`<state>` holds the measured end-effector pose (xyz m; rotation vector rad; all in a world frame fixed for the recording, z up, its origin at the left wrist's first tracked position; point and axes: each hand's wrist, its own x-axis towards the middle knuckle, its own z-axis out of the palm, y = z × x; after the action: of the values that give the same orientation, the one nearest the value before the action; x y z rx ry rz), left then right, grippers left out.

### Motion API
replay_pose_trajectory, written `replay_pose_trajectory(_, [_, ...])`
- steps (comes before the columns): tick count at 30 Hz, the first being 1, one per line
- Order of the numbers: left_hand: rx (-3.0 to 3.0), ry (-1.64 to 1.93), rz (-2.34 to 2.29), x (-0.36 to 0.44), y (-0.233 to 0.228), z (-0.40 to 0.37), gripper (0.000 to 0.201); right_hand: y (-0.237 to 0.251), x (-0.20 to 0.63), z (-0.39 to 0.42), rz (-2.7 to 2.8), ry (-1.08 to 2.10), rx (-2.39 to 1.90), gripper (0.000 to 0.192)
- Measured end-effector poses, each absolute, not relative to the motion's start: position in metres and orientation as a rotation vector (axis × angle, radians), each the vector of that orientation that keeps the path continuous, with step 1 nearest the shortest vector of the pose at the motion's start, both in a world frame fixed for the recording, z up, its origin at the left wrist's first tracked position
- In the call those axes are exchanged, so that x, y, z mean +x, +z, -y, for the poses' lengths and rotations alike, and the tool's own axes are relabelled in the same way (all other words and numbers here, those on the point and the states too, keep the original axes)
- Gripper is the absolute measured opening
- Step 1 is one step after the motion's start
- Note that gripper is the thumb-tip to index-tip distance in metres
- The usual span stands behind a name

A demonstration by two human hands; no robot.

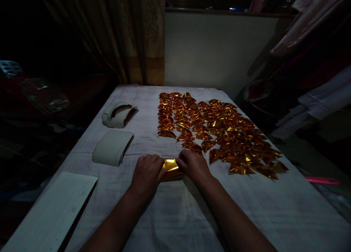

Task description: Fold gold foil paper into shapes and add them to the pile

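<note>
Dim room, curtain (137,36) far left, white-clothed surface (170,208), folded gold foils (219,128) spread far right, left hand (146,173) and right hand (193,164) each in a closed grip on a gold foil sheet (170,166)

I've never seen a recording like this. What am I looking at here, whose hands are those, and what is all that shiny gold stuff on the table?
There is no machine here: the picture comes from a camera worn on a person's head, looking forward and down, so the two bare arms reaching in from the bottom are that person's own. The room is dim.

The left hand and right hand both press on one piece of gold foil, which lies between them on a table covered with a pale cloth.

Beyond the hands, many folded gold foil pieces lie spread out, partly in rows. To the left sit two curved stacks of white sheets, the farther one showing a gold underside. A flat white sheet lies at the near left corner. A curtain hangs behind the table.
</note>
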<state>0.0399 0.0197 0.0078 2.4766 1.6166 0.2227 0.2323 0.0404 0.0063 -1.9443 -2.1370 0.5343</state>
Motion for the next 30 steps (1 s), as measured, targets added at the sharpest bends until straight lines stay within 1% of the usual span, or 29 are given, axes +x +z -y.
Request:
replay_pose_trajectory(2, [2.473, 0.232, -1.619, 0.039, 0.008, -0.020, 0.011, 0.012, 0.229, -0.039, 2.105, 0.507, -1.900, 0.007])
replay_pose_trajectory(4, [2.480, 0.233, -1.623, 0.039, 0.007, -0.020, 0.012, 0.018, 0.222, -0.040, 2.134, 0.486, -1.828, 0.010])
replay_pose_trajectory(7, [2.483, 0.241, -1.624, 0.037, 0.006, -0.020, 0.013, 0.021, 0.209, -0.043, 2.280, 0.559, -1.778, 0.015])
replay_pose_trajectory(9, [2.477, 0.260, -1.615, 0.036, 0.004, -0.019, 0.011, 0.018, 0.202, -0.044, 2.317, 0.598, -1.794, 0.011])
replay_pose_trajectory(12, [2.464, 0.304, -1.594, 0.034, 0.002, -0.018, 0.008, 0.009, 0.198, -0.039, 2.319, 0.599, -1.813, 0.010])
replay_pose_trajectory(15, [2.440, 0.349, -1.594, 0.031, -0.002, -0.017, 0.011, 0.002, 0.201, -0.029, 2.317, 0.590, -1.808, 0.007])
replay_pose_trajectory(22, [2.440, 0.418, -1.574, 0.030, -0.008, -0.015, 0.013, -0.007, 0.203, -0.010, 2.306, 0.484, -1.722, 0.013])
replay_pose_trajectory(26, [2.462, 0.488, -1.557, 0.029, -0.013, -0.008, 0.022, -0.013, 0.199, 0.000, 2.229, 0.385, -1.689, 0.019])
replay_pose_trajectory(30, [2.501, 0.544, -1.556, 0.027, -0.019, -0.003, 0.033, -0.019, 0.200, 0.009, 2.172, 0.330, -1.718, 0.018])
